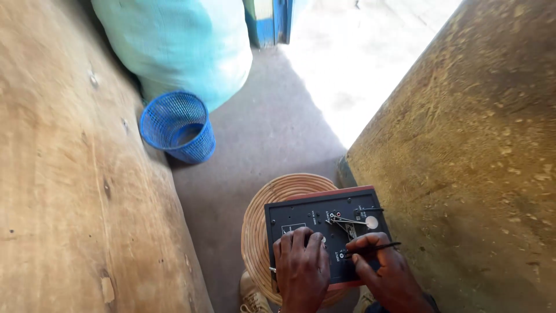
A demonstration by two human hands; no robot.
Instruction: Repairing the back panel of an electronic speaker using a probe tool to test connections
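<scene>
A person's left hand (301,266) lies flat, fingers spread and grasping nothing, on the black rear panel (324,232) of a reddish-edged electronic unit. The right hand (387,273) beside it pinches a thin dark tool (373,249), its tip touching the panel near a cluster of small sockets and a round silver fitting (371,222). The unit rests on a round woven cane stool (272,214), standing on a grey concrete floor (272,127) between two rough walls. Well apart, against the left wall, a blue plastic mesh basket (178,126) leans tilted; nothing is visible inside it. Just behind it sits a bulging, full pale turquoise sack (179,40), its contents hidden.
</scene>
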